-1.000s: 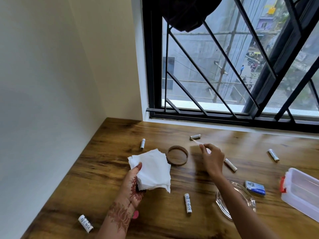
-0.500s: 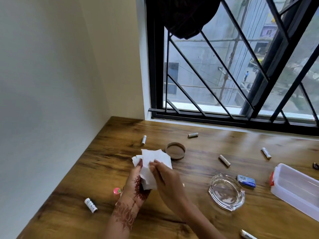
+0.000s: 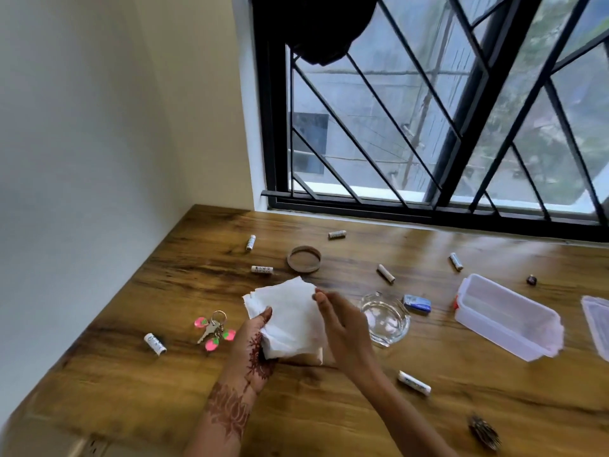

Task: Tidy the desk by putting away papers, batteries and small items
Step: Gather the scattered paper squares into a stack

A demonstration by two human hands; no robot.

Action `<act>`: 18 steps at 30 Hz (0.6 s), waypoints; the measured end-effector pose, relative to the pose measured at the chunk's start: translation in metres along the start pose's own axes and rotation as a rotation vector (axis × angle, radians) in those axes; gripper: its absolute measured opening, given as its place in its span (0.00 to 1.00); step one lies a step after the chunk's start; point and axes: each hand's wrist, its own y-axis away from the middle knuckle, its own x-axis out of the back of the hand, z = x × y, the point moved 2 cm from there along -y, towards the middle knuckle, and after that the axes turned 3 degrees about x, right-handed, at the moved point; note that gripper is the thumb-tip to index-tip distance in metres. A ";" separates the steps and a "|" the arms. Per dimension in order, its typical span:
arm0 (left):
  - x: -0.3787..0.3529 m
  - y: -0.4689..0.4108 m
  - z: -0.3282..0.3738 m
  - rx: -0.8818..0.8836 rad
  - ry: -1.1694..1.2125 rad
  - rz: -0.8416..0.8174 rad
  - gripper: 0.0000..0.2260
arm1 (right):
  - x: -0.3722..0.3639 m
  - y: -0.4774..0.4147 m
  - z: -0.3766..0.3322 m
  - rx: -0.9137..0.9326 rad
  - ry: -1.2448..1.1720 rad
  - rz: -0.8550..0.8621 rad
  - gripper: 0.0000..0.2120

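Note:
My left hand (image 3: 255,349) grips a stack of white paper squares (image 3: 290,316) just above the wooden desk (image 3: 329,407), thumb on top of the stack. Beside the stack's right edge hovers my right hand (image 3: 342,328), fingers loosely bent and holding nothing. Several white batteries lie scattered on the desk: one (image 3: 155,344) near the left edge, one (image 3: 262,269) behind the papers, one (image 3: 414,382) at the front right. A keyring with pink charms (image 3: 214,328) lies left of my left hand.
A clear plastic box (image 3: 507,316) stands open at the right, its lid (image 3: 598,324) further right. A glass ashtray (image 3: 385,319), a blue matchbox-like packet (image 3: 418,303), a round brown lid (image 3: 304,258) and a dark clip (image 3: 484,432) also lie on the desk. A window with black bars stands behind.
My right hand brought a small paper from the far side to the stack and now has come off it to the right. The view shifted, revealing the keyring.

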 end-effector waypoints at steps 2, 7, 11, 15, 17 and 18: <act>-0.006 0.005 -0.013 0.035 -0.020 -0.004 0.04 | 0.020 0.008 0.008 -0.133 -0.054 0.000 0.10; -0.034 0.012 -0.049 0.124 -0.074 -0.056 0.08 | 0.064 0.032 0.036 -0.401 -0.234 0.015 0.13; -0.070 0.016 -0.072 0.160 -0.090 -0.161 0.04 | 0.093 0.044 0.058 -0.607 -0.384 0.020 0.22; -0.106 0.014 -0.092 0.163 -0.090 -0.232 0.05 | 0.125 0.043 0.070 -0.690 -0.625 0.084 0.33; -0.119 0.007 -0.104 0.188 -0.101 -0.265 0.10 | 0.144 0.041 0.072 -0.698 -0.752 0.119 0.30; -0.126 0.003 -0.108 0.191 -0.105 -0.278 0.10 | 0.153 0.040 0.074 -0.679 -0.818 0.121 0.24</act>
